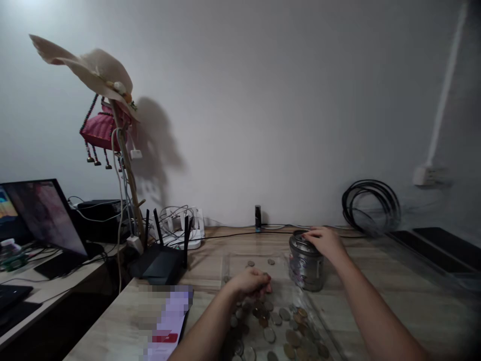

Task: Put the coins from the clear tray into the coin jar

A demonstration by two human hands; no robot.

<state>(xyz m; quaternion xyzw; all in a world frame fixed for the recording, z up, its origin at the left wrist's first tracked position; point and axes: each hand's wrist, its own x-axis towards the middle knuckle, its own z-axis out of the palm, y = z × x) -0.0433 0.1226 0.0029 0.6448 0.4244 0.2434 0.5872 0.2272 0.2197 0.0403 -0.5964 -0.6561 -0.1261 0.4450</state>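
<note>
Coins (284, 314) lie mostly in the near part of a clear tray (236, 259) on the tabletop (370, 281), the left hand (246, 282) curled above them, while farther right the right hand (325, 241) bends its fingers at a silvery can's (306, 271) top, and I cannot tell what either pinches.
</note>
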